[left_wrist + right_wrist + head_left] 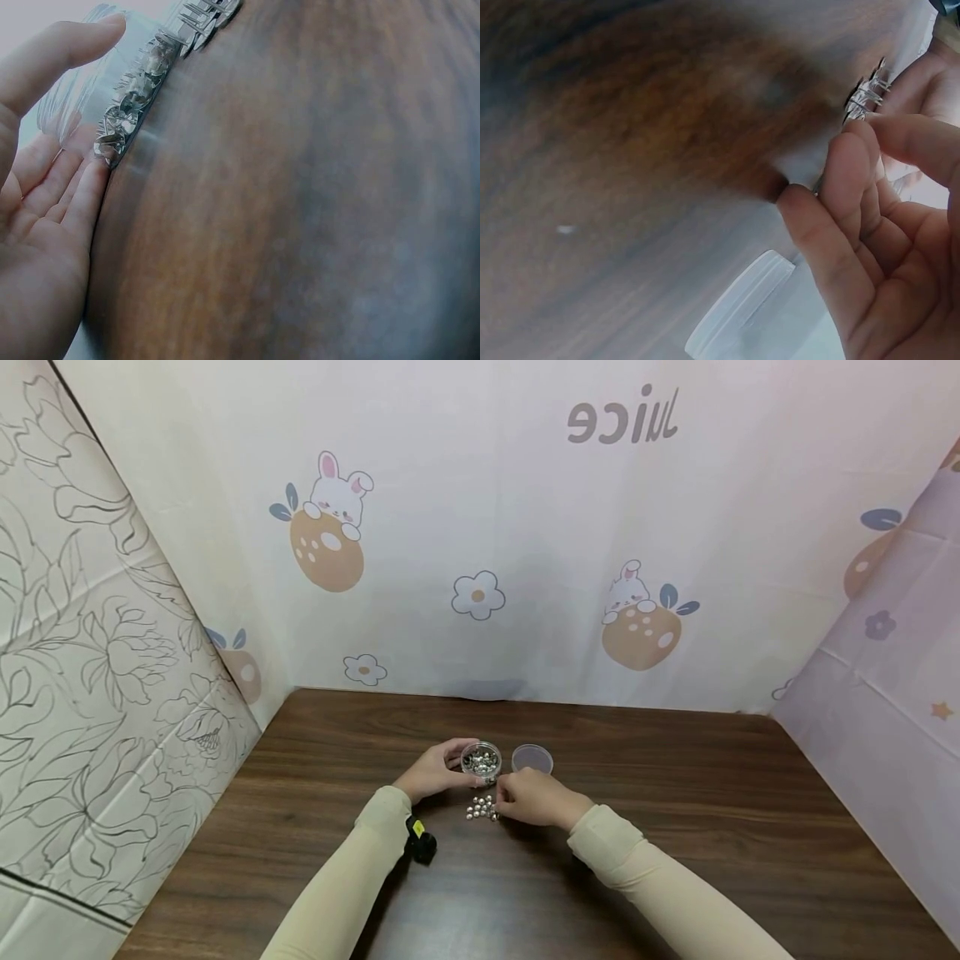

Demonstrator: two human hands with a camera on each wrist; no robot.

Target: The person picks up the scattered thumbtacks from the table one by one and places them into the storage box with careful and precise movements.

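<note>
My left hand [442, 772] grips a clear round container [79, 101], thumb on one side and fingers on the other. Silver thumbtacks [133, 94] fill its bottom. Just in front of the container, a small group of loose silver thumbtacks [480, 807] lies on the table, points up. My right hand [538, 797] is at the right edge of that group. Its thumb and index finger meet beside the tacks [865, 97] in the right wrist view, pinching at a thumbtack that the fingertips mostly hide.
A clear round lid [532, 757] lies to the right of the container, partly behind my right hand. The dark wooden table [690, 827] spreads out on both sides. Printed curtains [480, 527] stand behind the table and along its sides.
</note>
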